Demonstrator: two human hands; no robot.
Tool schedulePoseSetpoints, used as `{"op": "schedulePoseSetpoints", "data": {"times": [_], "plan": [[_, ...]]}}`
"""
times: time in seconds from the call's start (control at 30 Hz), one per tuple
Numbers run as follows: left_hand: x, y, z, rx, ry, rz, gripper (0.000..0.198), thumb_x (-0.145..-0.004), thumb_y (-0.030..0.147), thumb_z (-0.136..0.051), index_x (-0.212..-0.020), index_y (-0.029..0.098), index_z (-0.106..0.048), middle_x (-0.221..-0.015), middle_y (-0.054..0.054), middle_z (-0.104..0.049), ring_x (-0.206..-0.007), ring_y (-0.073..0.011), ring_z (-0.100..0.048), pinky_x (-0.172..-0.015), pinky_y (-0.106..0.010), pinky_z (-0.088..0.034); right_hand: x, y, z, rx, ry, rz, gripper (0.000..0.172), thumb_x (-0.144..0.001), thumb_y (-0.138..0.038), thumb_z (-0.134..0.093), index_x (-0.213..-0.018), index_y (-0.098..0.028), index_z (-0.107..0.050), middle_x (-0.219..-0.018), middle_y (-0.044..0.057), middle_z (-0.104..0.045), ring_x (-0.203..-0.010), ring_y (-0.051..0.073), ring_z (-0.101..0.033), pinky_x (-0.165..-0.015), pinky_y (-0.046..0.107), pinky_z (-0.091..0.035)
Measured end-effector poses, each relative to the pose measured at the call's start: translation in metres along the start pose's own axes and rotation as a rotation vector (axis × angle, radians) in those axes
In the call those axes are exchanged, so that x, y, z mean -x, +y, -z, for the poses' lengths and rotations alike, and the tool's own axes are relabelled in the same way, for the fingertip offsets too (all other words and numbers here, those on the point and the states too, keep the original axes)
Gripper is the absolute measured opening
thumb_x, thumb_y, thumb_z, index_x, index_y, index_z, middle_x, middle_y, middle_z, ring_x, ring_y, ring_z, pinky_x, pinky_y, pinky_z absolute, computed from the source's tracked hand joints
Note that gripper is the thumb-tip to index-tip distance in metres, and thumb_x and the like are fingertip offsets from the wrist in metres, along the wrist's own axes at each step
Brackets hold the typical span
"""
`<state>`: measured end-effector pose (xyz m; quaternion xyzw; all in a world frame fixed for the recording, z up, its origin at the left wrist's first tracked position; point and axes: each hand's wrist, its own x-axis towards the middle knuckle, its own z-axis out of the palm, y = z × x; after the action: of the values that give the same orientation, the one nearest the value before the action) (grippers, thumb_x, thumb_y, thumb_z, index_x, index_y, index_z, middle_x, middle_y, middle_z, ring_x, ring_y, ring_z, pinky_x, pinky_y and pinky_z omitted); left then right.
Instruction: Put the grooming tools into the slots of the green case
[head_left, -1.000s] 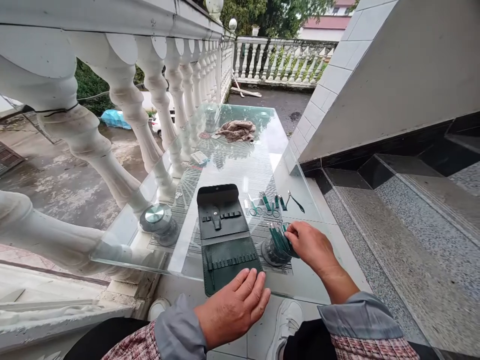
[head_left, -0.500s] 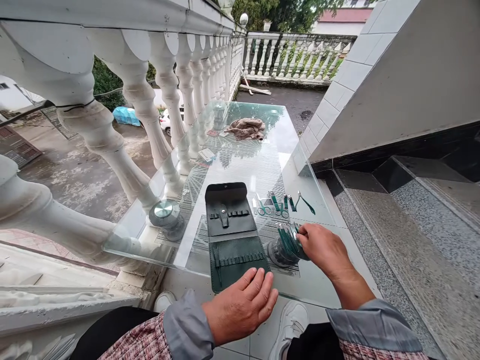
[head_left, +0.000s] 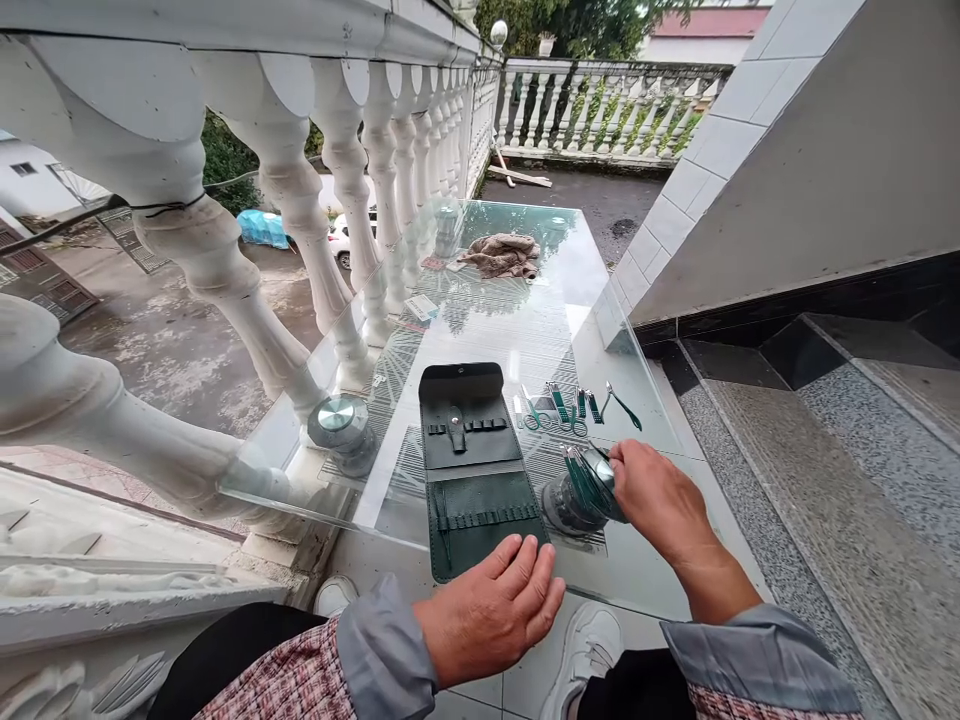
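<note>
An open dark green tool case [head_left: 472, 465] lies on a glass table [head_left: 487, 320], one slim tool still in its lower loops. My left hand [head_left: 491, 610] rests flat at the case's near edge, fingers stretched out. My right hand [head_left: 660, 500] is closed on a bundle of slim green-handled tools [head_left: 585, 478], fanned out to the left above the glass. Further back lie small scissors, clippers and nippers [head_left: 574, 408] in a row.
A white balustrade [head_left: 330, 170] runs along the table's left side. A brown cloth [head_left: 501, 255] and a small card [head_left: 420, 306] lie farther back. Round metal table mounts [head_left: 337, 420] show through the glass. Tiled steps [head_left: 825, 420] rise on the right.
The view has shifted slightly. My right hand has lifted the bundle of tools a little; the left hand stays flat at the case's edge.
</note>
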<state>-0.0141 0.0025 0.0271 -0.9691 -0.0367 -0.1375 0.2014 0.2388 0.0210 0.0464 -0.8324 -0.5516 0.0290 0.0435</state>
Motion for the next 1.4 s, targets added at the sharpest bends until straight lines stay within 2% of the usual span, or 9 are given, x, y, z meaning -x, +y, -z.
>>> {"op": "schedulePoseSetpoints", "data": {"times": [0.1,0.27,0.47,0.6,0.67,0.8,0.9,1.0,1.4], "plan": [[0.0,0.001,0.0,0.003,-0.002,0.005,0.038,-0.093,0.023,-0.038,-0.126,0.009,-0.048,-0.129,-0.016,-0.051,-0.117,-0.0284,-0.05,-0.097,-0.044,-0.038,0.001,-0.006,0.004,-0.215,0.026,-0.053,0.016,-0.084,-0.028,-0.038,-0.086,-0.021,-0.053,-0.077,0.004,-0.064,-0.069,0.019,-0.057,-0.059,0.028,-0.033],[0.0,0.0,0.001,0.015,-0.02,-0.01,0.036,-0.093,0.022,-0.038,-0.125,0.008,-0.048,-0.129,-0.02,-0.05,-0.116,-0.0287,-0.051,-0.097,-0.046,-0.038,0.01,-0.021,-0.002,-0.678,-0.002,0.032,0.014,-0.079,-0.034,-0.044,-0.082,-0.023,-0.051,-0.075,0.001,-0.066,-0.068,0.017,-0.058,-0.065,0.028,-0.04],[0.001,0.001,0.002,0.003,-0.005,-0.011,0.037,-0.094,0.023,-0.035,-0.124,0.008,-0.049,-0.126,-0.019,-0.052,-0.114,-0.0294,-0.052,-0.093,-0.045,-0.041,0.023,-0.047,-0.014,-1.027,-0.284,0.146,0.025,-0.073,-0.043,-0.059,-0.081,-0.02,-0.054,-0.069,-0.002,-0.057,-0.056,0.011,-0.049,-0.05,0.024,-0.037],[0.002,0.0,0.002,0.019,0.001,-0.011,0.036,-0.094,0.021,-0.035,-0.124,0.008,-0.05,-0.125,-0.019,-0.053,-0.114,-0.0298,-0.052,-0.093,-0.045,-0.041,0.032,-0.069,-0.012,-1.195,-0.421,0.098,0.043,-0.07,-0.042,-0.062,-0.106,-0.021,-0.052,-0.068,-0.005,-0.051,-0.048,0.008,-0.043,-0.041,0.021,-0.033],[0.001,-0.001,0.002,0.04,0.0,-0.011,0.036,-0.094,0.021,-0.035,-0.124,0.008,-0.05,-0.125,-0.019,-0.053,-0.115,-0.03,-0.051,-0.095,-0.046,-0.039,0.034,-0.08,-0.008,-1.231,-0.489,0.086,0.046,-0.071,-0.042,-0.061,-0.11,-0.021,-0.051,-0.069,-0.005,-0.051,-0.045,0.007,-0.042,-0.039,0.021,-0.033],[0.001,-0.002,0.003,0.093,0.016,-0.041,0.035,-0.093,0.018,-0.036,-0.122,0.007,-0.051,-0.125,-0.019,-0.053,-0.117,-0.0301,-0.05,-0.099,-0.048,-0.036,0.034,-0.098,-0.001,-1.238,-0.579,0.135,0.034,-0.077,-0.047,-0.052,-0.09,-0.017,-0.056,-0.063,-0.003,-0.055,-0.043,0.006,-0.045,-0.043,0.021,-0.038],[0.002,-0.001,0.004,0.115,0.027,-0.067,0.035,-0.093,0.018,-0.034,-0.12,0.006,-0.054,-0.125,-0.018,-0.053,-0.117,-0.0301,-0.049,-0.099,-0.045,-0.036,0.031,-0.111,0.001,-1.22,-0.556,0.164,0.031,-0.076,-0.046,-0.052,-0.078,-0.016,-0.057,-0.056,-0.004,-0.054,-0.044,0.006,-0.047,-0.046,0.021,-0.04],[0.002,0.0,0.004,0.127,0.017,-0.07,0.035,-0.092,0.017,-0.034,-0.118,0.006,-0.056,-0.124,-0.017,-0.054,-0.118,-0.0304,-0.049,-0.098,-0.044,-0.037,0.029,-0.122,-0.001,-1.213,-0.514,0.114,0.025,-0.072,-0.041,-0.057,-0.079,-0.016,-0.057,-0.051,-0.005,-0.053,-0.041,0.007,-0.048,-0.043,0.021,-0.04],[0.003,0.006,-0.003,0.22,-0.01,-0.062,0.029,-0.09,0.017,-0.039,-0.104,0.012,-0.064,-0.113,-0.014,-0.06,-0.108,-0.0276,-0.055,-0.102,-0.05,-0.031,0.029,-0.15,-0.011,-1.268,-0.592,-0.023,0.013,-0.069,-0.028,-0.058,-0.072,-0.018,-0.051,-0.049,-0.003,-0.061,-0.043,0.01,-0.059,-0.046,0.02,-0.049]]}}
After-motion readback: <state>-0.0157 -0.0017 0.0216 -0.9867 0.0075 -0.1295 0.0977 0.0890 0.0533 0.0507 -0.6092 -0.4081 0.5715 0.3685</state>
